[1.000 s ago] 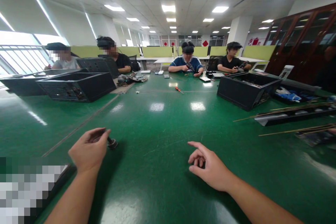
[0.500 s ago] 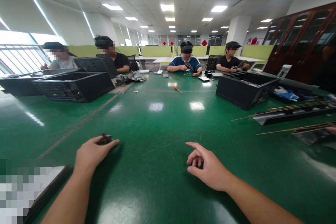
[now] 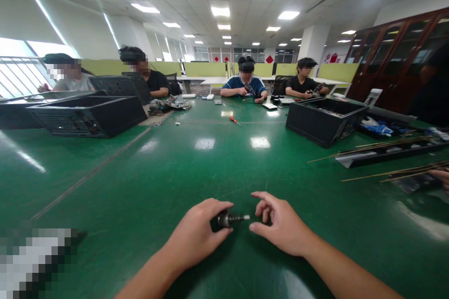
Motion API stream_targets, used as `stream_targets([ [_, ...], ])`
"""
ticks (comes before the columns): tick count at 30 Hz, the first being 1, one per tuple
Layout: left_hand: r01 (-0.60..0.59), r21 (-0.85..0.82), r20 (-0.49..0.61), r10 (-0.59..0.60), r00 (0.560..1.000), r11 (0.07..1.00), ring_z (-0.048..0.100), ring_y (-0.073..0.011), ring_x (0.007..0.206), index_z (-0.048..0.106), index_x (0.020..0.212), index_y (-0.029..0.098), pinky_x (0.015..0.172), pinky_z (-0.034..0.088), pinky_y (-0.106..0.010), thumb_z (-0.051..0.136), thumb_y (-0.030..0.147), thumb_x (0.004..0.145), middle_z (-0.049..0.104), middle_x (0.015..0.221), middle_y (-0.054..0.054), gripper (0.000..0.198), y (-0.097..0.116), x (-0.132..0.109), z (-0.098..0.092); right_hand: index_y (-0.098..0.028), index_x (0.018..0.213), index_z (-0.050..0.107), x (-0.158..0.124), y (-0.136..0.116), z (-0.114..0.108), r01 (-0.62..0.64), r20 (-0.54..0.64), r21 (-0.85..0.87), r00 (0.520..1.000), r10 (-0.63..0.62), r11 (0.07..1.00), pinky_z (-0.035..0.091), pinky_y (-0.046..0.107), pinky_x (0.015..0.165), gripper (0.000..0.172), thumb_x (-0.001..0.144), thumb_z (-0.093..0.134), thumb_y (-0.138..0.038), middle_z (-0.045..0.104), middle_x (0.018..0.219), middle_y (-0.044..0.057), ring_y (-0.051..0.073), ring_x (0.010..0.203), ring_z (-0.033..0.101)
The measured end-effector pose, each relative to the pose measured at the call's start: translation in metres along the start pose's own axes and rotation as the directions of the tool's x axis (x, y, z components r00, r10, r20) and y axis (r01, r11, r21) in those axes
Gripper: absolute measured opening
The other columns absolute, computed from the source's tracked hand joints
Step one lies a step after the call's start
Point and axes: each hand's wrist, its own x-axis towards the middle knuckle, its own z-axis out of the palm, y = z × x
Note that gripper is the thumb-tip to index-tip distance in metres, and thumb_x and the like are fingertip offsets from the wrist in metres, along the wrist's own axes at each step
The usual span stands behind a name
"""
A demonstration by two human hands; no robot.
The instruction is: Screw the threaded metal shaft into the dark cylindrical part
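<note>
My left hand [image 3: 196,229] is closed around a dark metal part with a thick round body and a thin stepped shaft [image 3: 233,218]. The shaft points right and ends in a pale tip; my palm and fingers hide the rest of the body. Just beyond that tip is my right hand [image 3: 278,224], empty. Its index finger is stretched out, the thumb stands apart, and the other fingers are loosely bent. A narrow gap separates the tip from the right fingers. Both hands are low over the green table [image 3: 196,168].
Black computer cases stand at left [image 3: 89,117] and right [image 3: 324,121]. An orange screwdriver [image 3: 234,120] lies farther back. Thin brass-coloured rods [image 3: 372,149] stick out at right, near another person's hand [image 3: 440,178]. Several people sit at the far side. A blurred-out flat object lies lower left.
My left hand has moved right with the metal part, bringing it close to my right hand and turning its shaft toward it. The right hand has hardly moved. The view has shifted slightly.
</note>
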Motion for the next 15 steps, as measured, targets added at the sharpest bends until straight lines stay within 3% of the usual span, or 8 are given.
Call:
stream_targets([
  [6,-0.039,-0.158,0.02,0.043,0.999,0.987,0.067,-0.0192,0.089,0.068,0.102,0.024,0.081,0.052,-0.031,0.074,0.016,0.075,0.072,0.096,-0.002,0.029,0.008,-0.006,0.017,-0.024,0.108,0.07,-0.004,-0.011,-0.002,0.133,0.105,-0.12,0.987,-0.121,0.984,0.047,0.03,0.072,0.052,0.059,0.087,-0.022,0.066,0.089,0.0,0.019,0.078,0.06],
  [15,-0.054,-0.214,0.006,0.057,0.998,0.975,0.067,-0.0184,0.087,0.069,0.1,0.024,0.079,0.051,-0.03,0.073,0.015,0.074,0.072,0.092,-0.001,0.028,0.009,-0.005,0.022,-0.023,0.094,0.074,-0.006,-0.019,0.002,0.182,0.106,-0.093,0.979,-0.172,0.979,0.045,0.028,0.069,0.018,0.077,0.073,-0.017,0.07,0.085,0.001,0.018,0.078,0.063],
])
